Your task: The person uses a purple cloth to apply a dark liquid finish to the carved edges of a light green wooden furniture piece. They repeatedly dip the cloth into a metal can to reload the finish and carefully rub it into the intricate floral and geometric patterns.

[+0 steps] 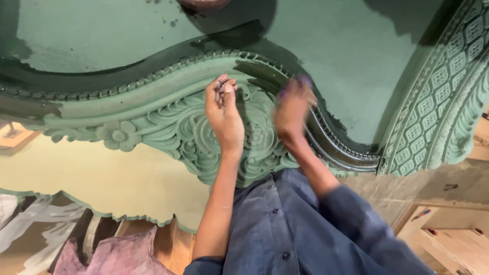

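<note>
A large green-painted carved wooden panel [168, 119], with floral scrollwork and a curved beaded moulding [326, 137], fills the middle of the view. My left hand [224, 117] rests over the carved flowers, its fingertips pinched on a small greyish piece [224, 87] that is too small to identify. To its right, my right hand [292, 109] is blurred and lies on the curved moulding. Something dark purple shows at its fingertips, and I cannot make out the grip. Blue shirt sleeves cover both my arms below.
Behind the carving lies a flat green board [331, 46] with wet dark patches. A second carved lattice moulding [448, 97] curves down the right side. At lower left are a pale cream scalloped panel [102, 178] and pinkish cloth [117, 257]. Bare wooden boards [453, 239] sit at lower right.
</note>
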